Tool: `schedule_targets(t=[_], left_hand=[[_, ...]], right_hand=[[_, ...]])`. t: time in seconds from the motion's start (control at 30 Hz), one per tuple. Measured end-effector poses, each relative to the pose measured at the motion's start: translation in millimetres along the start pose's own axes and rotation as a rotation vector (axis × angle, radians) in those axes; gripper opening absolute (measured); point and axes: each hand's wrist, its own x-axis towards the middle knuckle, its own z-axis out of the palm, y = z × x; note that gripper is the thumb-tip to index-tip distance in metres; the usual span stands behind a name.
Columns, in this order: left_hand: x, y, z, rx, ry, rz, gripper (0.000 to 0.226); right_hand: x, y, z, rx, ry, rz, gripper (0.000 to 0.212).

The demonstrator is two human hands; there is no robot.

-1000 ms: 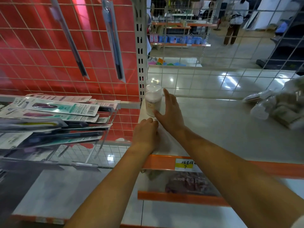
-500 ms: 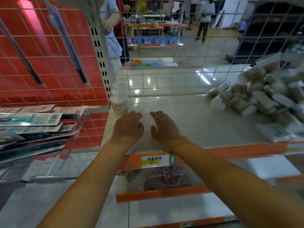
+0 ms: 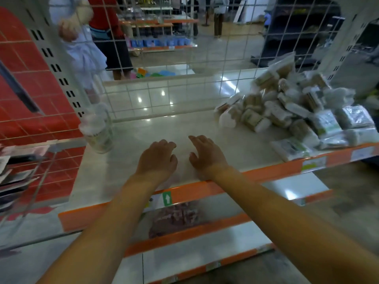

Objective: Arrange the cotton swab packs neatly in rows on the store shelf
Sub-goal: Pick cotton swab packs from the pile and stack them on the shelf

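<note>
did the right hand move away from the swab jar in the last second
Yes. The right hand was touching the cotton swab jar by the shelf upright; it has pulled back toward the shelf's orange front edge, now apart from the jar.

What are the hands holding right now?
Nothing. The left hand and the right hand hover with loosely curled fingers over the bare shelf.

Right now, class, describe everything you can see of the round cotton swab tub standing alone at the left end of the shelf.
The cotton swab tub is a clear plastic cylinder with a rounded see-through lid, pale swabs inside and a light label band whose print is blurred. It stands upright on the white shelf at its left rear corner, beside the perforated upright post and the wire grid back. Neither hand touches it; it stands apart from the heap of packs on the right.
</note>
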Motion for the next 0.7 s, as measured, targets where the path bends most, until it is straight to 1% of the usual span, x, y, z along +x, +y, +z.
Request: schedule_targets(t=[0.17, 0.3, 0.43, 0.5, 0.6, 0.63, 0.7], left_hand=[[7.5, 35.1, 13.8, -0.023, -0.035, 0.055, 0.038], [15.2, 64.1, 30.3, -0.073, -0.062, 0.085, 0.038], [25.4, 100.1, 49.2, -0.102, -0.042, 0.116, 0.038], [31.3, 120.7, 57.1, -0.117, -0.033, 0.127, 0.039], [40.9, 150.2, 67.2, -0.14, -0.022, 0.132, 0.039], [44.1, 158.9, 70.2, -0.146, -0.019, 0.134, 0.039], [51.0, 174.0, 74.8, -0.158, -0.019, 0.141, 0.039]], right_hand=[[-5.0, 36.5, -15.2, -0.011, 0.004, 0.07, 0.051], [-9.1, 70.6, -29.8, -0.02, 0.043, 0.096, 0.048], [-16.4, 112.7, -46.5, 0.014, 0.11, 0.132, 0.046], [-18.5, 134.7, -57.4, 0.008, 0.106, 0.125, 0.046], [-17.3, 167.8, -76.8, -0.001, 0.044, 0.086, 0.045], [-16.6, 178.2, -84.0, -0.015, -0.001, 0.068, 0.045], [-16.2, 195.5, -98.5, -0.011, -0.148, 0.043, 0.046]])
